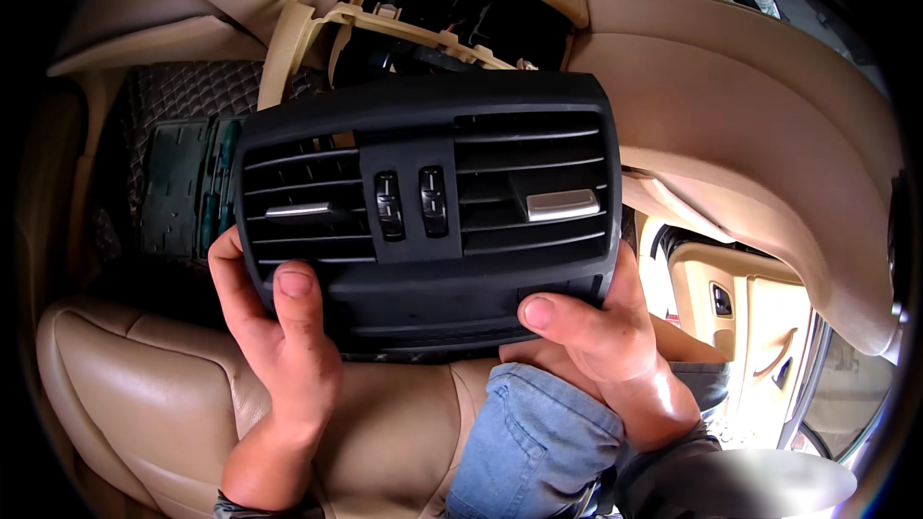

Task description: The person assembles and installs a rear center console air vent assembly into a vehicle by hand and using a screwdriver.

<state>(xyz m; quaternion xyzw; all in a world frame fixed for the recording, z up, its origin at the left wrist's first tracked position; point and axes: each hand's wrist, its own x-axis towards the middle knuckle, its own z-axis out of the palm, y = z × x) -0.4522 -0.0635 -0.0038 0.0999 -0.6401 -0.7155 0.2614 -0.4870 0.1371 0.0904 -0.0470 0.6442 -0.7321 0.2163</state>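
Between both hands I hold up a black car air vent panel (413, 293), its face turned toward me. Two slatted outlets sit left and right of a pair of ribbed thumbwheels, and each outlet has a silver-tipped slider. My left hand (288, 327) grips the panel's lower left corner, thumb on the front and fingers round the side. At the lower right corner my right hand (606, 332) clasps it, thumb across the front and the other fingers mostly hidden behind. Beyond the panel, the tan centre console (423, 24) has a dark opening with its frame exposed.
A dark green tool case (175, 187) lies on the quilted floor mat (226, 86) at the left. Tan seats surround me: the rear cushion (385, 432) below and a seat back (740, 96) at the right. An open car door (740, 298) stands at the lower right.
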